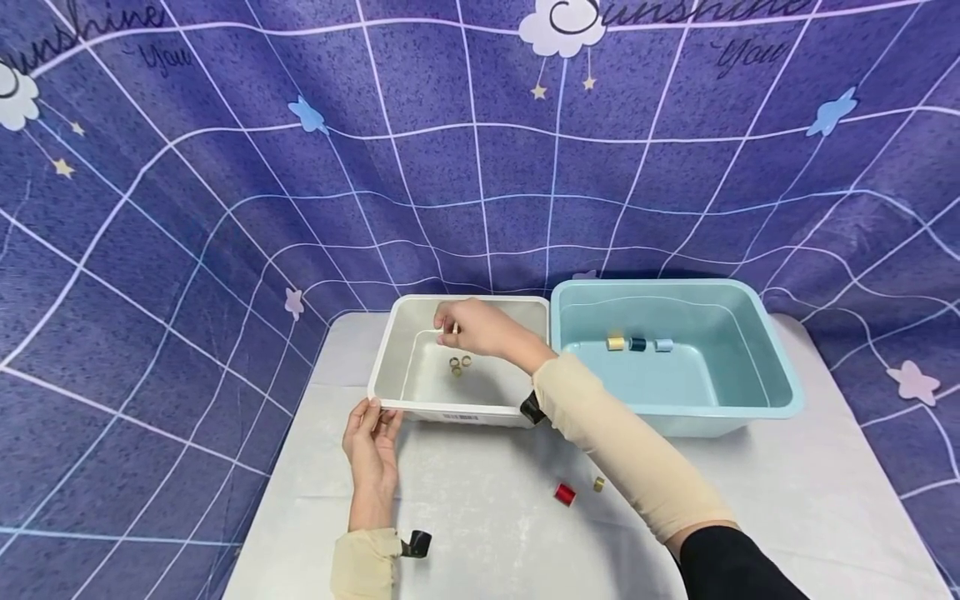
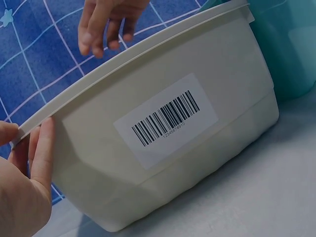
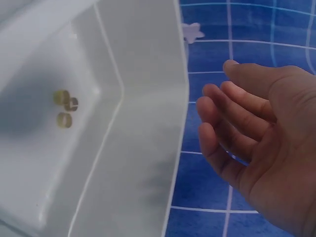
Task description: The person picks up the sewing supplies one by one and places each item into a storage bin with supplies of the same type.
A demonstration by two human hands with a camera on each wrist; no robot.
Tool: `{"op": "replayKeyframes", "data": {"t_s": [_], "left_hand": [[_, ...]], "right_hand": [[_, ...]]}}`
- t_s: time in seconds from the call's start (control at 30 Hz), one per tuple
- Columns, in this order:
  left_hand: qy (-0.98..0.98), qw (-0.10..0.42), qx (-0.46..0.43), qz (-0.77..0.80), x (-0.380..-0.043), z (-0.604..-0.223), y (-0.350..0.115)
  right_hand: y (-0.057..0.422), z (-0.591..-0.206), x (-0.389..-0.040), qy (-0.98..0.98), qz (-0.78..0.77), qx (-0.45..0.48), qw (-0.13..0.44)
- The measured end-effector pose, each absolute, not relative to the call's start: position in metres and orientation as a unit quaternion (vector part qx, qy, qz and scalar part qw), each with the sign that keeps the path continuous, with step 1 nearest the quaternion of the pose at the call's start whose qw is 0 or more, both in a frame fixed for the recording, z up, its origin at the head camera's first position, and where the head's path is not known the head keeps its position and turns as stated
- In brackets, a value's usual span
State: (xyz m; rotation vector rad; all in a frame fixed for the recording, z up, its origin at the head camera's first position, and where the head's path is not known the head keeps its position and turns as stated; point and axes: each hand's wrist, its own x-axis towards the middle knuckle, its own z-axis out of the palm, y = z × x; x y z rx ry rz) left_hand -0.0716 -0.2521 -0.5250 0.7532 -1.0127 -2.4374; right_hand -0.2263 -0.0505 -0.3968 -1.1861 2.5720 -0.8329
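Note:
My left hand (image 1: 372, 450) grips the rim of a white plastic bin (image 1: 450, 409) at its near left corner, thumb on top and fingers underneath. Over that bin hangs my right hand (image 1: 480, 327), its fingers loosely bent. In the right wrist view, nothing shows between the right fingers (image 3: 212, 96). Several small gold rings (image 3: 64, 120) lie close together on the bin's floor. A barcode label (image 2: 165, 121) is stuck on the bin's near wall.
A light blue bin (image 1: 675, 411) stands against the white one's right side. Inside it are a yellow spool (image 1: 615, 343), a dark blue spool (image 1: 637, 344) and a light blue spool (image 1: 663, 345). A red spool (image 1: 565, 494) and a small gold ring (image 1: 598, 483) lie on the table (image 1: 480, 542).

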Motion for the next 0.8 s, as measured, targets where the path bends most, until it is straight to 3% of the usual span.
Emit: {"op": "replayKeyframes", "data": {"t_s": [0.3, 0.8], "left_hand": [[-0.344, 0.196, 0.268, -0.878, -0.071, -0.525, -0.251], [-0.346, 0.2, 0.256, -0.88, -0.073, -0.528, -0.249]], "right_hand": [[-0.025, -0.384, -0.199, 0.842, -0.362, -0.393, 0.073], [0.007, -0.395, -0.161, 0.798, -0.475, -0.365, 0.056]]}}
